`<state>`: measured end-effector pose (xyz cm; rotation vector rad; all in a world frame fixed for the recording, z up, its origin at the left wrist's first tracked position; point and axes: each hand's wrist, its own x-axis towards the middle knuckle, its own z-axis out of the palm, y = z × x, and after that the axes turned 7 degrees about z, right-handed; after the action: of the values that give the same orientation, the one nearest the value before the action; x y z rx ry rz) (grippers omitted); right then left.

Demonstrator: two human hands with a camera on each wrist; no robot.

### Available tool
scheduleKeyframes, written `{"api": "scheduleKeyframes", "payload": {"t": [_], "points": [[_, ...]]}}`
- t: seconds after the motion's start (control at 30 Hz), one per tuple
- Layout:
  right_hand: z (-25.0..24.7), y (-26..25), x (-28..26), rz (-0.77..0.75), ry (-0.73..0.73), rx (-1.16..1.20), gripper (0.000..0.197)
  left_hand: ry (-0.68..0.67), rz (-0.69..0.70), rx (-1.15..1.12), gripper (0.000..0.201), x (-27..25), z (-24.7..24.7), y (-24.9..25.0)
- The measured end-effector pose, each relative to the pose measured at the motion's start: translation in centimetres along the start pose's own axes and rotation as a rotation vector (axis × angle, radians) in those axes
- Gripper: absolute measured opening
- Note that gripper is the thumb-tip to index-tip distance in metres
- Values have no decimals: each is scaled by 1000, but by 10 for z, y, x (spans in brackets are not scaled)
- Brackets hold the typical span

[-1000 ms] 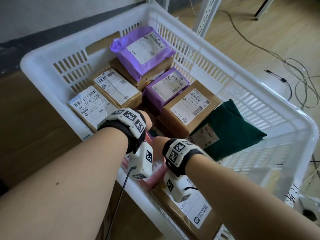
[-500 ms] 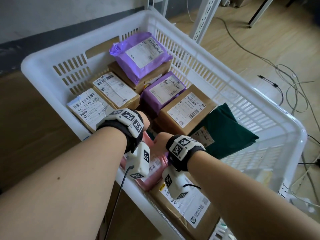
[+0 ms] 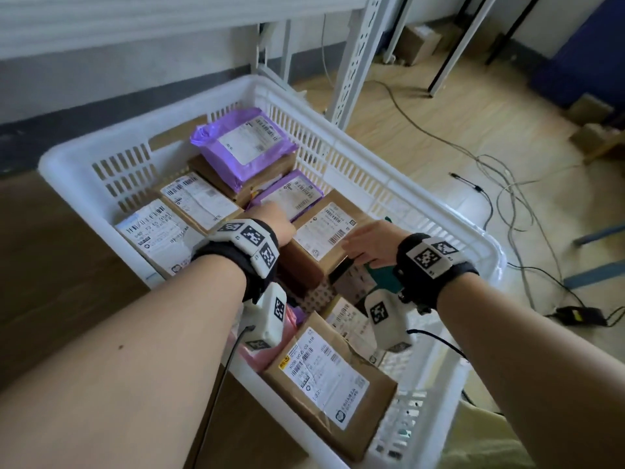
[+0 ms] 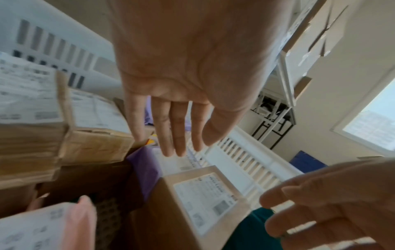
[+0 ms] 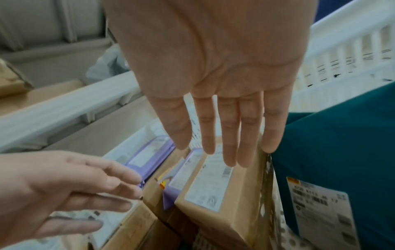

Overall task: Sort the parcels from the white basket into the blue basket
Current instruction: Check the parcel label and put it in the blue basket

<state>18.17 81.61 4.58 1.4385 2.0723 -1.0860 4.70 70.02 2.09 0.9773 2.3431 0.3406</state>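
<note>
both hands reach into the white basket (image 3: 399,184), which stands on a brown desk (image 3: 50,265) and is packed with parcels. the left hand (image 3: 275,221) hovers with its fingers (image 4: 177,135) straight and slightly spread, released and holding nothing, over the left edge of a brown cardboard box (image 3: 324,238) with a white label that sits in the middle of the basket. the right hand (image 3: 370,243) is at the right edge of that same box, its fingers (image 5: 228,138) also straight and released; whether they touch the cardboard cannot be told from the blurred wrist views. just beside the right hand lies a dark green mailer (image 5: 342,152), mostly hidden by the wrist in the head view.

behind the box lies a purple mailer (image 3: 291,194), and a second purple mailer (image 3: 243,143) rests on top of a brown box at the far end. two more labelled brown boxes (image 3: 199,201) line the left wall. near the body a pink mailer (image 4: 53,226) and a large brown envelope (image 3: 331,384) lie against the near wall.

a dark blue shape (image 3: 581,62) stands on the floor at the far right; whether it is the blue basket cannot be told. grey cables (image 3: 507,184) trail over the wooden floor, and a white metal rack (image 3: 355,62) stands behind the basket.
</note>
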Motion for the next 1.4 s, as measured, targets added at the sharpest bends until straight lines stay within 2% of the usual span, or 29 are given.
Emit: {"api": "scheduleKeyframes", "payload": {"t": [0.17,0.33,0.47,0.57,0.63,0.7,0.8,0.9,0.97,1.07,1.13,1.17,1.23,1.3,1.33,1.4], "points": [[-21,16,-19,-46,78,137,12,149,173,-60,23,-30,-15,42],[-19,23,-25,-25,92,208,8,160,226,-76,22,-33,-20,47],[-15,26,-11,46,78,310,23,104,149,-100,10,-18,-20,35],[-10,23,9,135,21,363,12,48,73,-103,35,2,-14,24],[-6,25,27,190,13,404,23,4,49,-124,41,14,-10,22],[1,28,44,214,-19,445,32,-38,11,-122,38,29,-3,20],[16,32,68,257,-30,433,28,-81,-6,-164,13,48,8,18],[32,34,83,304,-85,496,34,-114,-73,-203,31,65,25,15],[42,37,92,321,-151,584,48,-132,-101,-225,39,72,35,14],[47,44,110,288,-143,689,66,-144,-141,-276,57,77,41,13],[42,45,111,278,-148,788,74,-158,-161,-334,58,76,40,13],[38,40,100,294,-146,850,67,-155,-164,-371,55,74,37,13],[29,39,83,282,-168,971,39,-147,-164,-477,54,69,28,15],[23,43,76,257,-213,1066,28,-162,-161,-581,65,64,21,14],[20,41,70,238,-219,1096,27,-169,-155,-624,64,61,17,12],[14,35,55,192,-237,1131,29,-174,-144,-719,37,46,6,17]]}}
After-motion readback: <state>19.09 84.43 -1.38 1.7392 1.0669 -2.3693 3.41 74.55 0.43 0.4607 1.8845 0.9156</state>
